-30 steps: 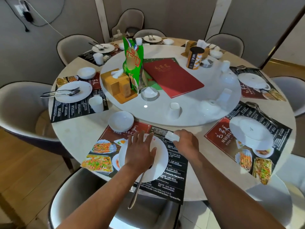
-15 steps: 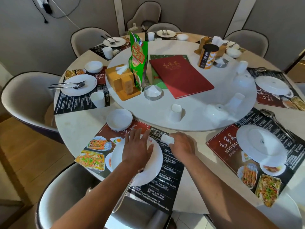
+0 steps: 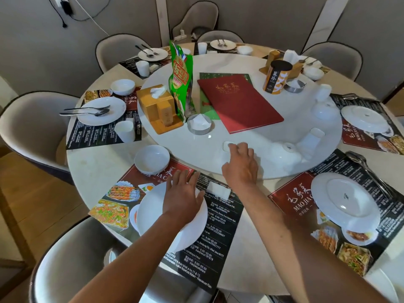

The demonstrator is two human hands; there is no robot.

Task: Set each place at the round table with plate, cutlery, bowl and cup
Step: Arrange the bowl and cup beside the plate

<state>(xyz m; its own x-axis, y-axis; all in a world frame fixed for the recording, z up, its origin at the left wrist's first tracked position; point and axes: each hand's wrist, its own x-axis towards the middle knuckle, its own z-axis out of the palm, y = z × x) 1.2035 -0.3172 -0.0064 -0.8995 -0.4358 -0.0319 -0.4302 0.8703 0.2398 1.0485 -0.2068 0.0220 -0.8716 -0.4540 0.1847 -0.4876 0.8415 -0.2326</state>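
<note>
Under the left hand (image 3: 182, 193), which lies flat with fingers spread, sits a round white plate (image 3: 157, 217) on a dark printed placemat (image 3: 215, 235) bearing food photos, the letters "JIA C" and lines of small white print I can only partly read, among them "Bandung City, West Java". Just beyond that hand's fingertips stands a small empty white bowl (image 3: 151, 159). The right hand (image 3: 240, 165) reaches ahead onto the white marble turntable (image 3: 251, 130), its curled fingers touching a small white cup (image 3: 227, 146); whether they actually hold it I cannot tell. Between the two wrists lies a small white folded packet (image 3: 218, 190) on the mat. Further out from the right hand, a clear glass dish (image 3: 199, 124) holds a folded white tissue, and a wooden tissue box (image 3: 156, 103) has a tissue poking from its top. Behind these stands a green snack pouch (image 3: 180, 79) with large red-and-yellow Chinese characters, a red menu folder (image 3: 237, 102) with gold characters, and an orange-and-black tube (image 3: 276, 77) printed with Chinese writing. Off to the right of the right arm, another placemat (image 3: 293, 200) reads "MAO JIA C", carrying a white plate turned face down (image 3: 345, 200). Left of the left hand, a set place holds a white plate with spoon and fork (image 3: 100, 110), a white cup (image 3: 125, 131) and a white bowl (image 3: 122, 86).
</note>
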